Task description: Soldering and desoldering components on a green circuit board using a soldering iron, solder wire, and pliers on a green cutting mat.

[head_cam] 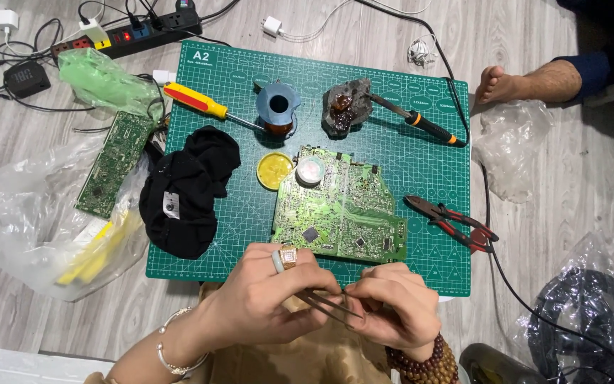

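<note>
Tweezers held over mat edge, circuit board not yet touched.
Left hand (pixel 264 295) pinches tweezers (pixel 332 302); right hand (pixel 392 306) closed at their tips, perhaps on a tiny part. Circuit board (pixel 339 206) lies just beyond, on green mat (pixel 421 163); soldering iron (pixel 421 121) parked.

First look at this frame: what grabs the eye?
The green cutting mat fills the centre, with a green circuit board on its near half. At the bottom edge, the left hand and right hand meet over thin tweezers. A soldering iron lies at the mat's far right, a yellow screwdriver at far left, red pliers at right.
</note>
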